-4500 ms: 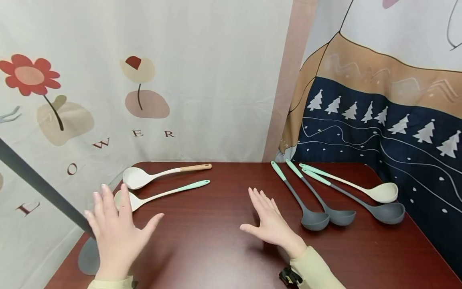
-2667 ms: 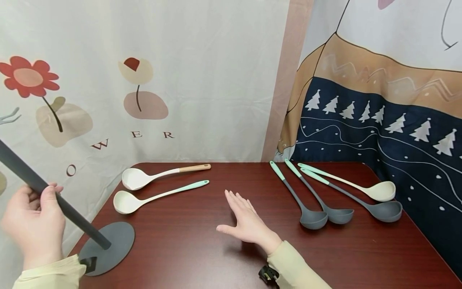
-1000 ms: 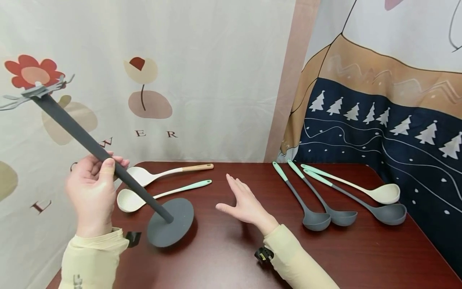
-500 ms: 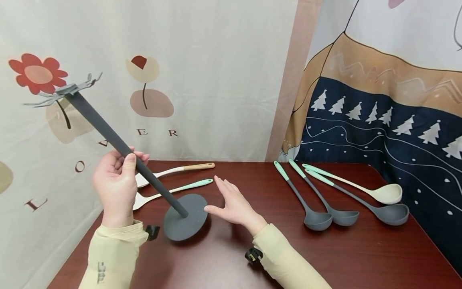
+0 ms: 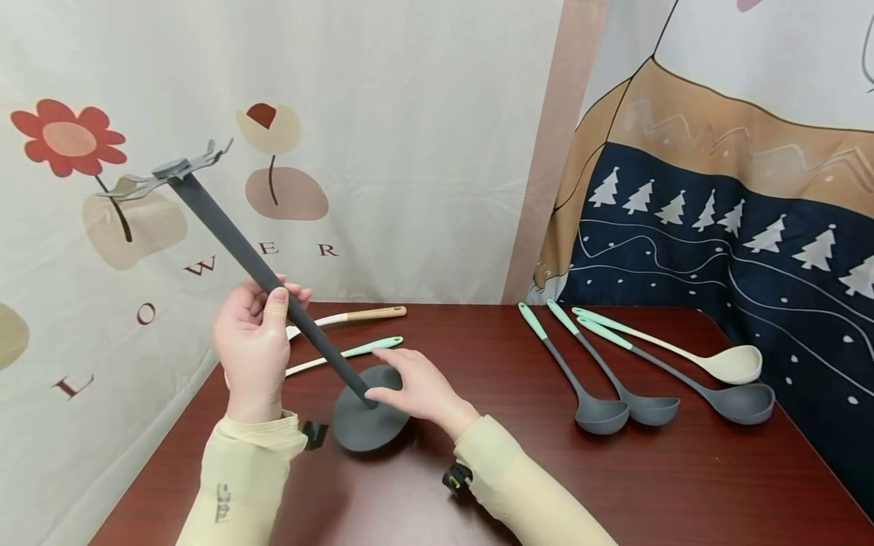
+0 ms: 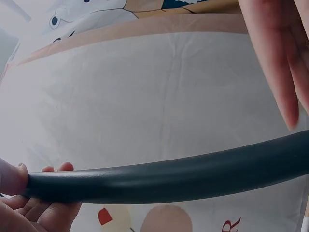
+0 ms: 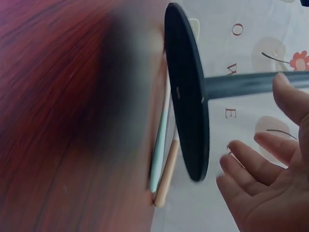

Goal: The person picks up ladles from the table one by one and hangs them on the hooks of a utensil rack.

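A dark grey utensil stand (image 5: 228, 231), with a round base and a ring of hooks on top, hangs tilted above the table, its base lifted off the surface. My left hand (image 5: 256, 349) grips the pole near its middle, thumb across the front. Low on the pole, close to the base (image 7: 186, 92), is my right hand (image 5: 423, 390); its fingers are spread and not wrapped round the pole. The right thumb overlaps the pole in the right wrist view, and I cannot tell whether it touches. Both hands show beside the pole (image 6: 169, 181) in the left wrist view.
Behind the stand lie a wood-handled ladle (image 5: 375, 313) and a mint-handled one (image 5: 372, 346), their bowls hidden by my left hand. On the right of the brown table (image 5: 492, 470) are several mint-handled ladles, grey (image 5: 601, 417) and cream (image 5: 737, 364). Printed curtains (image 5: 410, 152) border the table.
My left hand took hold of the stand at the left, lifted it and carried it rightward to mid-table. My right hand moved left, up to the lower pole. The ladles stayed put.
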